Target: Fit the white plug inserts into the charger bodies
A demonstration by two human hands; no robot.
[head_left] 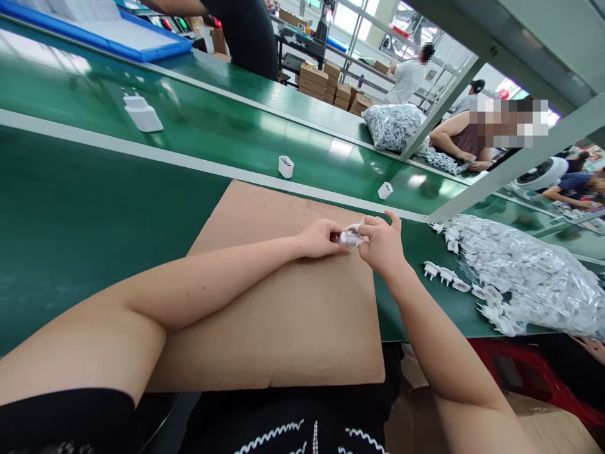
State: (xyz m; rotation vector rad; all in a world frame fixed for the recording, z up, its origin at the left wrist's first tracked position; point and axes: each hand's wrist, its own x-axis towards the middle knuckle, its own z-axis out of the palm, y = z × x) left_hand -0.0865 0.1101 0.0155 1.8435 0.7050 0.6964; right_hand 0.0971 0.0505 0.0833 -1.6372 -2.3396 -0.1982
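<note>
Above the far right part of a brown cardboard sheet (326, 315), my two hands meet around a small white crumpled piece (351, 238) that looks like cloth or thin wrap. My left hand (321, 239) is closed and pinches its left side. On its right side my right hand (384, 244) grips it between thumb and fingers, with one finger raised. Whether something sits inside the white piece is hidden by my fingers. Beyond the sheet, a white charger housing (286, 166) and a second white housing (386, 190) stand on the green conveyor belt (212, 135).
A white plug adapter (142, 113) lies farther left on the belt. At right, loose plug heads (445, 275) lie beside a large clear bag (529, 271) of white plug parts. A blue tray (142, 50) is at far left. A slanted metal post (510, 157) rises at right; people work beyond.
</note>
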